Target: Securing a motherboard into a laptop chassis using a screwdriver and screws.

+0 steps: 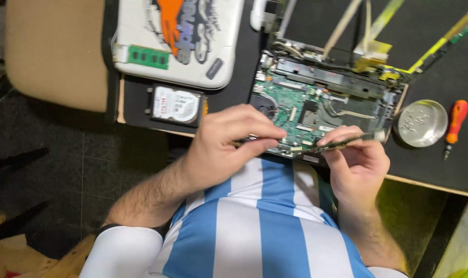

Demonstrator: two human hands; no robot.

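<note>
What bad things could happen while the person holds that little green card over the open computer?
1. The memory stick is pinched only at its ends by the left hand and right hand, so it might slip and drop onto the open laptop board.
2. Bare fingers may touch its contacts and could harm it.
3. The round tin of small parts and the orange screwdriver sit near the table edge; a bump might spill them.
</note>
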